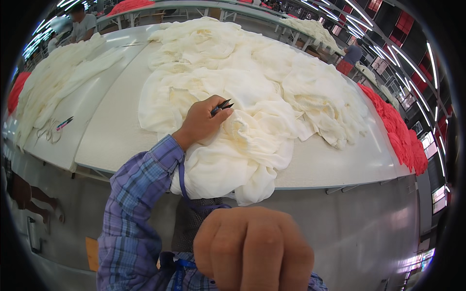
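My left hand is closed around small black thread snips, their two pointed tips sticking out past the fingers. It rests on a crumpled heap of cream-coloured cloth with gathered, elastic-looking parts. Part of that cloth droops over the table's near edge. Close to the camera, my right hand is a fist, knuckles toward me, in front of my body and off the table. Whatever it may hold is hidden. A purple cord runs from beneath my left wrist down toward my waist.
The white table carries another cream pile at left, with pink and dark snips on a cord nearby. Red cloth lies along the right side. A person stands far left, another far right.
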